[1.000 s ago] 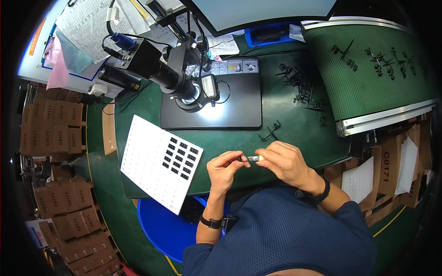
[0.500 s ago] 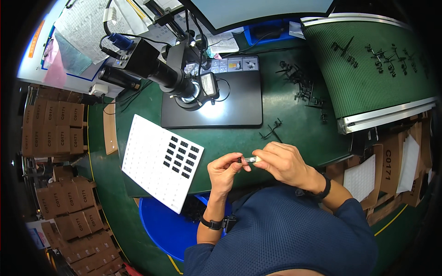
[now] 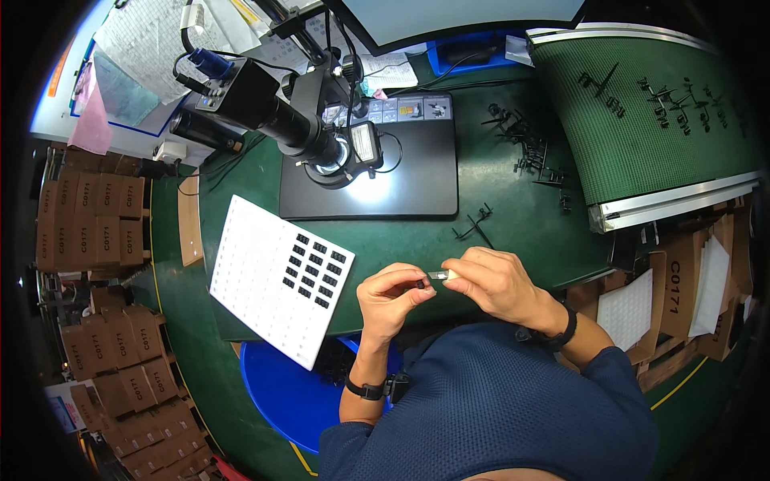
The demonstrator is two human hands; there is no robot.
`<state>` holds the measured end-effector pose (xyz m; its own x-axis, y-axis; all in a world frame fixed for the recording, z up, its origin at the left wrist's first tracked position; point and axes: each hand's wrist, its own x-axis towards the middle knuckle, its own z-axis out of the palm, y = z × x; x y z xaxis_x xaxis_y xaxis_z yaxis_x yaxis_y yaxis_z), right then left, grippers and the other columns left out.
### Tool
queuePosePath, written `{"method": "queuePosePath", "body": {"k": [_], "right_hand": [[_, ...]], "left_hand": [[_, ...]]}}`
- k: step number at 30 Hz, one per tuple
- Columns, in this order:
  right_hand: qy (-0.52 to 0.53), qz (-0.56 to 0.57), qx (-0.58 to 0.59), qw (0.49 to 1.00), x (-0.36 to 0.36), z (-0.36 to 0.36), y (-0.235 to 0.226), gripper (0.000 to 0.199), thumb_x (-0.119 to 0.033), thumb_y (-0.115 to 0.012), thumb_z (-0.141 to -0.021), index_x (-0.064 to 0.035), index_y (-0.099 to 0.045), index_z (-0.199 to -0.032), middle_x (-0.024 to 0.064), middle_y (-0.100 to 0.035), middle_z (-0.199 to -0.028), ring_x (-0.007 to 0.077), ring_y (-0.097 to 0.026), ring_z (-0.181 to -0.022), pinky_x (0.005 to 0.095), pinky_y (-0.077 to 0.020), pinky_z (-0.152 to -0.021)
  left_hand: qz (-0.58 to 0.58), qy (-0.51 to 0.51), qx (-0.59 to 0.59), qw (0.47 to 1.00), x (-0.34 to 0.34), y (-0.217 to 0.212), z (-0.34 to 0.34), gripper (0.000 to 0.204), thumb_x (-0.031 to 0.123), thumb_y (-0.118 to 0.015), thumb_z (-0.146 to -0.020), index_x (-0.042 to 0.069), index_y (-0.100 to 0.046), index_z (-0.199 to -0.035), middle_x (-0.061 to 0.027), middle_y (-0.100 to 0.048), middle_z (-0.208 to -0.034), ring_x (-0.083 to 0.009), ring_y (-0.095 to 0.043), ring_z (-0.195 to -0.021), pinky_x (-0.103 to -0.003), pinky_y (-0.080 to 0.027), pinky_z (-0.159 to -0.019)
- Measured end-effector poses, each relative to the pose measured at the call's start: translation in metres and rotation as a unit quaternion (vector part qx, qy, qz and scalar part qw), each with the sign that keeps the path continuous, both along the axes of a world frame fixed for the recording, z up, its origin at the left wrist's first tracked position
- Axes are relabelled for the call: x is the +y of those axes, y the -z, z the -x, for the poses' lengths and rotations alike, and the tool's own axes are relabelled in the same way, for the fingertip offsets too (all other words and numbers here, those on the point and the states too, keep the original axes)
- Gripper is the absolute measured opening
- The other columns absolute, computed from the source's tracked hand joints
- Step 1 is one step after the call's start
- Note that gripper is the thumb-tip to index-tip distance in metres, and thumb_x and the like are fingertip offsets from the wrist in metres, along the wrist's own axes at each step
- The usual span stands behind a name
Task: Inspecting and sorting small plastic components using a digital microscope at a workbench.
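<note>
Near the table's front edge my left hand (image 3: pixel 387 301) pinches a small black plastic part (image 3: pixel 421 284) between thumb and fingertips. My right hand (image 3: pixel 499 282) is closed on a short knife (image 3: pixel 438 275) with a flat metal blade and a pale handle. The blade points left, close to the black part; whether they touch I cannot tell. Left of my hands a white tray (image 3: pixel 257 260) of small pockets holds several black parts (image 3: pixel 317 268) in rows on its right side. Beyond my hands a branched black plastic sprue (image 3: pixel 475 227) lies on the green table.
A microscope (image 3: pixel 297 132) on a black base (image 3: pixel 417 172) stands at the back. More sprues (image 3: pixel 521 144) lie right of it, and others ride on a green conveyor belt (image 3: pixel 642 144). Below the tray is a blue bin (image 3: pixel 281 401). Cartons (image 3: pixel 88 200) are stacked at the left.
My left hand has turned slightly, its fingers have shifted on the black part, and it has drawn a little away from the knife blade. My right hand has barely moved.
</note>
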<state>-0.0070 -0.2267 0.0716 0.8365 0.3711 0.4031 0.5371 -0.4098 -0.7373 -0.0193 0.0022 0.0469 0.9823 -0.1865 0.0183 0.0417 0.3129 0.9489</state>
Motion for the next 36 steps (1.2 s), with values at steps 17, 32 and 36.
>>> {"method": "queuePosePath", "body": {"k": [17, 32, 36], "right_hand": [[-0.014, -0.006, 0.011, 1.0, -0.005, 0.003, -0.002, 0.022, -0.016, -0.078, -0.091, -0.0007, -0.073, -0.106, 0.007, -0.062, -0.078, 0.0233, -0.063, -0.067, 0.0363, -0.0508, -0.059], [-0.001, 0.0, -0.014, 1.0, -0.004, 0.004, -0.005, 0.019, -0.019, -0.08, -0.089, -0.0035, -0.074, -0.099, 0.006, -0.064, -0.077, 0.0232, -0.065, -0.067, 0.0359, -0.052, -0.06], [-0.015, -0.004, -0.024, 1.0, -0.004, 0.003, -0.002, 0.019, -0.02, -0.08, -0.089, -0.0036, -0.075, -0.098, 0.0059, -0.065, -0.077, 0.0226, -0.065, -0.067, 0.0353, -0.0527, -0.06]], "left_hand": [[-0.009, 0.01, 0.016, 1.0, 0.0, 0.004, 0.003, 0.024, -0.006, -0.079, -0.088, -0.005, -0.076, -0.112, -0.0147, -0.077, -0.094, -0.0223, -0.078, -0.08, -0.022, -0.054, -0.056], [-0.073, -0.018, -0.003, 0.997, -0.004, 0.005, 0.003, 0.029, -0.009, -0.086, -0.078, -0.006, -0.077, -0.105, -0.0107, -0.073, -0.089, -0.0163, -0.073, -0.074, -0.023, -0.055, -0.06], [-0.131, -0.022, -0.005, 0.991, -0.005, -0.002, 0.002, 0.033, -0.007, -0.089, -0.071, -0.003, -0.08, -0.102, -0.007, -0.075, -0.086, -0.0103, -0.066, -0.073, -0.022, -0.051, -0.063]]}}
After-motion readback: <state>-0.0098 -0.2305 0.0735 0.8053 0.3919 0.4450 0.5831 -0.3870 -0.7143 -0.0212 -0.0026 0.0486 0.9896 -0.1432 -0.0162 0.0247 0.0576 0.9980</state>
